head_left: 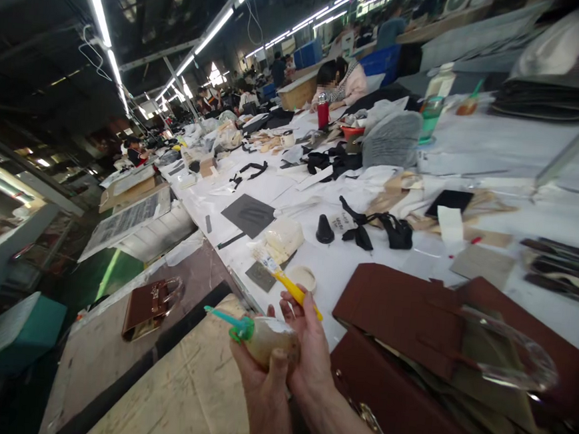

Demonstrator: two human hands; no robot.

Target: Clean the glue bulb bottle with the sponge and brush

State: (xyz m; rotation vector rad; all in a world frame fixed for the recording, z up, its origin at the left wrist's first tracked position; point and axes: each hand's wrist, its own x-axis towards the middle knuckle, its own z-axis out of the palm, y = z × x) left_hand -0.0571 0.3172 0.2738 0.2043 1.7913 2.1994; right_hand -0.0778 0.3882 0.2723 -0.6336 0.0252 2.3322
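My left hand (pixel 262 385) is wrapped round a cloudy squeeze bottle (pixel 274 339) with a green cap and a long teal nozzle that points left. My right hand (pixel 312 342) grips a yellow-handled brush (pixel 291 287), its pale bristles pointing up and away, and its fingers rest close beside the bottle. Just beyond the brush tip sits a cream-coloured tub (pixel 284 238). A round pale lid (pixel 303 278) lies on the white table behind the brush handle. To the right of my hands are brown handbags (pixel 402 313) with clear handles.
A small brown handbag (pixel 147 306) stands on the lower bench at left. Dark grey sheets (pixel 248 215), a black cone (pixel 325 228) and black straps (pixel 393 230) lie on the white table. Farther back are a red flask (pixel 322 112), a green-bottomed bottle (pixel 434 105) and a person leaning over the table.
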